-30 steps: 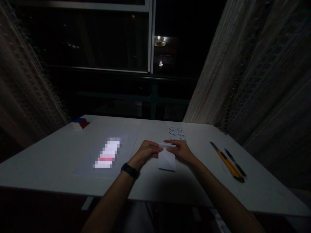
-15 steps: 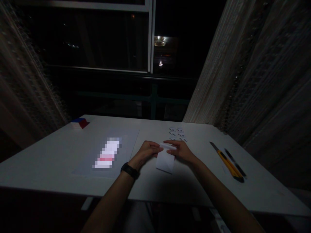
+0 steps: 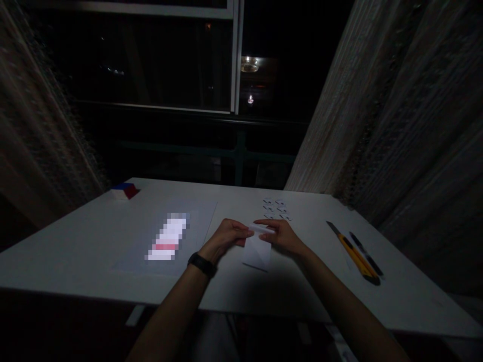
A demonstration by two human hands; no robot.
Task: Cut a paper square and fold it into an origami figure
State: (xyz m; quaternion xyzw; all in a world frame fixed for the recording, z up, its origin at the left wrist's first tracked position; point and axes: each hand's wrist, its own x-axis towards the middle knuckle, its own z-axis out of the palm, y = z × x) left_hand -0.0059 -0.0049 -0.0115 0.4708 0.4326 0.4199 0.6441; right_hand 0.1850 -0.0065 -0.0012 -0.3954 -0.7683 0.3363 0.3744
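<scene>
Between my hands is a small piece of white paper (image 3: 257, 254), its top edge folded over into a narrow flap. My left hand (image 3: 228, 235) pinches the upper left corner between thumb and fingers; a dark band is on that wrist. From the other side, my right hand (image 3: 282, 235) grips the upper right of the paper, thumb in front and fingers along the fold. The paper's lower edge hangs toward me, just over the white table (image 3: 226, 294). Past my right hand, several small paper pieces with dark marks (image 3: 281, 209) lie in rows.
On the right lie a yellow utility knife (image 3: 356, 256) with its blade out and a black pen (image 3: 365, 254). A large sheet (image 3: 130, 246) with a bright blurred patch lies on the left. A blue, red and white cube (image 3: 124, 191) sits at the far left; curtains (image 3: 332, 100) flank the window.
Both hands keep the same grip on the paper. The whole view has shifted very slightly; nothing else has visibly moved.
</scene>
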